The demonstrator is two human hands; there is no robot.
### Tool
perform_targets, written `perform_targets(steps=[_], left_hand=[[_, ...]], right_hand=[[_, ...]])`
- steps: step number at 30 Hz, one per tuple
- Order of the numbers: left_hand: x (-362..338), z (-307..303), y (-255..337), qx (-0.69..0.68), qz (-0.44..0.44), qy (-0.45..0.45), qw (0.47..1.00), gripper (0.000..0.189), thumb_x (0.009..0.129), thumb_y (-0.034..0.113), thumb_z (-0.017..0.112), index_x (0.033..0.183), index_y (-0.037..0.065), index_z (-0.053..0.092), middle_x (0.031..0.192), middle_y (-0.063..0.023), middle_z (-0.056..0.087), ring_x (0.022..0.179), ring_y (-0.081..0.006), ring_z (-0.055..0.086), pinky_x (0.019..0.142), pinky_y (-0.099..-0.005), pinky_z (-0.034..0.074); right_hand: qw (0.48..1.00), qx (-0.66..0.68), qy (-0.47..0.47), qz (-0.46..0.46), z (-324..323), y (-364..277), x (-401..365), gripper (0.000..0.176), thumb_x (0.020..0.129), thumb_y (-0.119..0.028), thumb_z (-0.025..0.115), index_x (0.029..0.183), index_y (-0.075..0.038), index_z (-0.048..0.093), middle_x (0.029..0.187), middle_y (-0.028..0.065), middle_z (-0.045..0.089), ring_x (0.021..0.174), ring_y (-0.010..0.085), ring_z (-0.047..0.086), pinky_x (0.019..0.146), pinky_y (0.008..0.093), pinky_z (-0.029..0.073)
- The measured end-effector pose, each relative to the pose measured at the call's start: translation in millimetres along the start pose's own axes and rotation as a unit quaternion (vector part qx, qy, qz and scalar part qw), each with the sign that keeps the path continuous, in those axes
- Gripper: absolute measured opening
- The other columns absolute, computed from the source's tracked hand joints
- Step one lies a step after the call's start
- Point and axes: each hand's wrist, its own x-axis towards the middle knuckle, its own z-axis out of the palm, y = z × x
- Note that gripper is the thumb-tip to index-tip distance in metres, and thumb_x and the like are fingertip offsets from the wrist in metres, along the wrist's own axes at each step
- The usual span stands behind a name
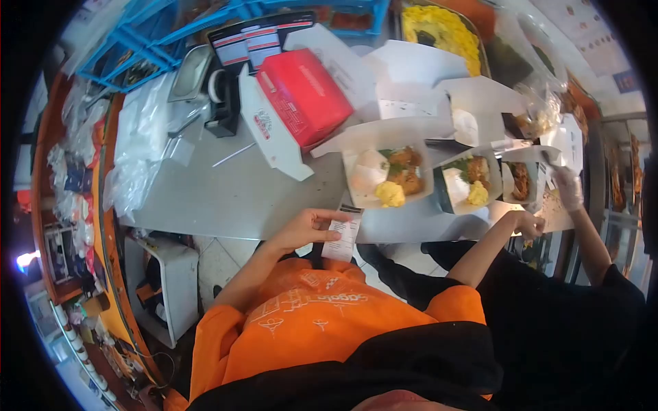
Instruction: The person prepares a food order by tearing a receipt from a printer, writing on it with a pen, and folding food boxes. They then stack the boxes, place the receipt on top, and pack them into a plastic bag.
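My left hand pinches a printed paper slip at the table's front edge. Above the slip stands an open box with rice, yellow food and browned pieces. To its right are two more open boxes, one with rice and yellow food, the other with browned food. My right hand is near the table edge below the boxes, its fingers bent; what they hold, if anything, is too small to tell. A red box lies on a white opened carton.
At the right, a co-worker's gloved hand reaches over the boxes. A tray of yellow food, blue crates, a tablet and a tape dispenser stand at the back. Plastic bags lie at the left.
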Motion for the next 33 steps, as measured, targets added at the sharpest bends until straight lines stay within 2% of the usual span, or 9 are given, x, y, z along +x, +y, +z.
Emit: perform_targets(steps=[2,5,9,12,17,21,27,29,33], left_hand=[[-32,-12,17,0.034,0.096,-0.053,0.993,0.046,0.081,0.001,0.069,0.126,0.001,0.058,0.119,-0.0100,0.060,0.102,-0.0175,0.060,0.072,-0.0238,0.054],[-88,-36,41,0.324,0.315,0.155,0.879,0.057,0.078,-0.001,0.068,0.133,0.006,0.054,0.125,-0.0096,0.054,0.103,-0.0168,0.058,0.071,-0.0226,0.053],[-118,-117,16,0.272,0.252,0.333,0.867,0.065,0.075,0.003,0.071,0.136,0.012,0.051,0.121,-0.0079,0.055,0.095,-0.0179,0.059,0.071,-0.0266,0.052],[-118,-194,-12,0.354,0.204,0.369,0.835,0.072,0.070,0.006,0.075,0.137,0.015,0.050,0.119,-0.0075,0.056,0.094,-0.0235,0.058,0.077,-0.0320,0.050],[-127,-225,-9,0.560,0.134,0.445,0.686,0.079,0.056,0.028,0.087,0.129,0.026,0.058,0.146,-0.0042,0.035,0.124,-0.0330,0.036,0.101,-0.0450,0.030],[-128,-236,-14,0.561,0.156,0.442,0.682,0.075,0.051,0.039,0.087,0.122,0.031,0.063,0.149,0.0005,0.031,0.130,-0.0350,0.029,0.103,-0.0533,0.022],[-133,-256,-17,0.578,0.168,0.367,0.709,0.090,0.051,0.053,0.083,0.132,0.026,0.053,0.139,0.0064,0.047,0.135,-0.0229,0.033,0.102,-0.0593,0.017],[-137,-261,-21,0.587,0.182,0.356,0.704,0.096,0.051,0.056,0.082,0.135,0.025,0.050,0.138,0.0069,0.048,0.137,-0.0211,0.031,0.102,-0.0609,0.016],[-138,-266,-25,0.600,0.184,0.331,0.705,0.107,0.047,0.061,0.081,0.140,0.021,0.044,0.144,0.0067,0.041,0.144,-0.0225,0.020,0.101,-0.0670,0.012]], right_hand=[[0.932,0.134,0.261,0.211,-21,-94,-52,0.017,0.093,-0.018,0.055,0.107,-0.008,0.057,0.082,0.0105,0.060,0.072,0.0210,0.057,0.062,0.0337,0.048],[0.825,0.302,0.420,0.230,-71,-238,-83,0.015,0.094,-0.016,0.054,0.097,-0.002,0.056,0.087,0.0101,0.057,0.079,0.0174,0.055,0.068,0.0299,0.047],[0.843,0.523,0.044,0.119,-94,-402,-161,0.014,0.090,-0.008,0.051,0.101,0.000,0.054,0.089,0.0086,0.058,0.084,0.0184,0.056,0.072,0.0306,0.047],[0.783,0.530,-0.245,-0.217,-86,-527,-191,0.019,0.080,0.003,0.056,0.098,-0.002,0.062,0.089,0.0091,0.060,0.082,0.0275,0.061,0.069,0.0316,0.049],[0.819,0.338,-0.200,-0.419,-20,-636,-239,0.020,0.075,-0.001,0.061,0.095,-0.002,0.063,0.082,0.0090,0.057,0.078,0.0258,0.061,0.067,0.0389,0.049],[0.757,0.307,-0.247,-0.522,-7,-640,-234,0.015,0.074,-0.003,0.063,0.090,-0.003,0.061,0.083,0.0100,0.059,0.077,0.0248,0.061,0.066,0.0389,0.049],[0.723,0.470,-0.495,-0.108,-68,-642,-238,0.004,0.082,-0.007,0.062,0.082,-0.009,0.058,0.071,0.0052,0.060,0.060,0.0179,0.060,0.053,0.0299,0.048],[0.484,0.683,-0.496,0.230,-73,-649,-274,0.003,0.087,-0.008,0.061,0.090,-0.007,0.061,0.072,0.0039,0.061,0.058,0.0128,0.059,0.049,0.0245,0.046],[0.486,0.674,-0.526,0.179,-83,-672,-317,0.016,0.085,-0.002,0.065,0.101,0.000,0.066,0.081,0.0057,0.065,0.067,0.0103,0.061,0.053,0.0214,0.050]])
